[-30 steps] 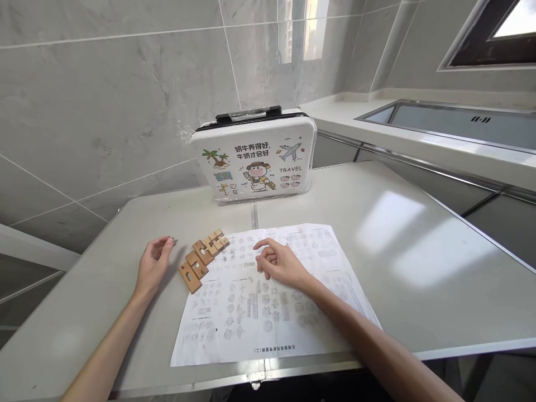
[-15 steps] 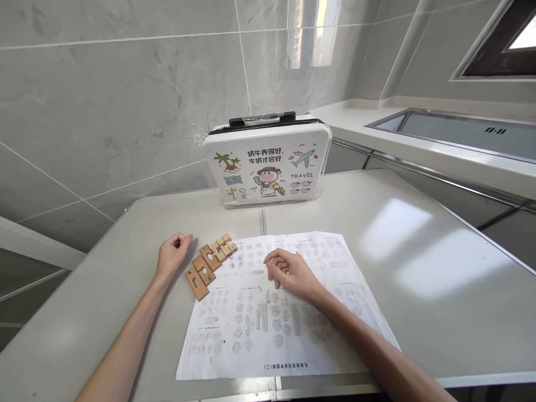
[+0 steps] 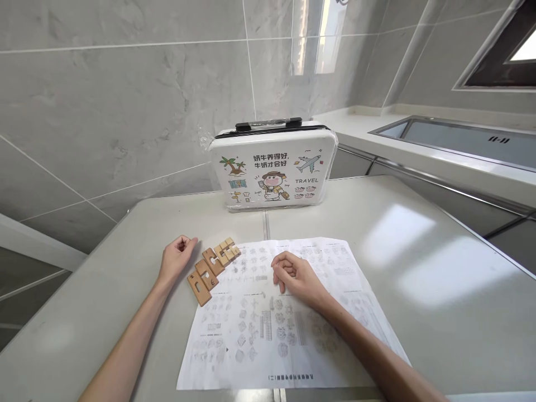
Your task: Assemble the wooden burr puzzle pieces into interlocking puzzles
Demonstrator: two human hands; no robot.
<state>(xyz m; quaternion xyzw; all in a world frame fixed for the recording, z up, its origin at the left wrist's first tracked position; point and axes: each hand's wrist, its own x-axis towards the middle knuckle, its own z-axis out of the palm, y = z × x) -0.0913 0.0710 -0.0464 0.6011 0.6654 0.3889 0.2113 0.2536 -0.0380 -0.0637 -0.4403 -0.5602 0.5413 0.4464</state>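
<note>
My left hand (image 3: 178,254) rests on the table, its fingers curled into a loose fist with nothing in it. Just right of it lies a slanting row of wooden puzzle pieces (image 3: 210,261) with cut-out slots, some brown and some pale; dark marks show on a few of them. They overlap the left edge of a printed paper sheet (image 3: 335,368), which carries many small line diagrams. Over the upper middle of that sheet lies my right hand (image 3: 296,278), fingers bent inward and closed, holding nothing that I can see.
A white cartoon-printed case (image 3: 274,170) in clear plastic wrap stands upright at the back of the table (image 3: 414,329), near the grey tiled wall (image 3: 125,111). A sink (image 3: 460,142) is set in the counter at the right.
The whole view has shifted slightly, so everything sits a little lower and to the right. Both hands keep nearly the same pose, and the wooden pieces and sheet lie as before.
</note>
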